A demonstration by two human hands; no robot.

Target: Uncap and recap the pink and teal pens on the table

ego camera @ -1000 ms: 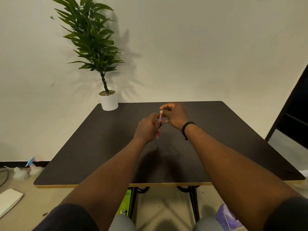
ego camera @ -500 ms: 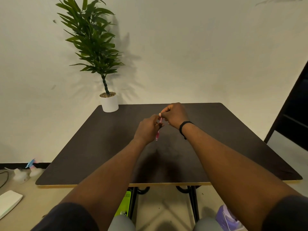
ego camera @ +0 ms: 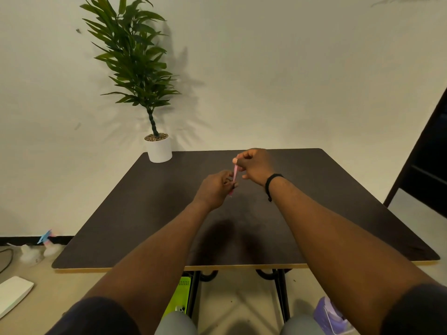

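Observation:
Both my hands hold a pink pen (ego camera: pixel 234 174) above the middle of the dark table (ego camera: pixel 145 213). My left hand (ego camera: pixel 215 188) grips the lower part of the barrel, whose tip pokes out below the fingers. My right hand (ego camera: pixel 255 165) pinches the upper end, where the pale pink cap shows between thumb and finger. Whether the cap is seated on the barrel is hidden by the fingers. No teal pen is in view.
A potted plant in a white pot (ego camera: pixel 158 149) stands at the table's far left corner. On the floor lie a white flat object (ego camera: pixel 13 292) and small bottles (ego camera: pixel 46 247) to the left. A green item (ego camera: pixel 181 293) and a purple bag (ego camera: pixel 331 315) sit under the table.
My right hand has lifted slightly away from the left, so more of the pink pen shows between them. My left hand has stayed nearly in place.

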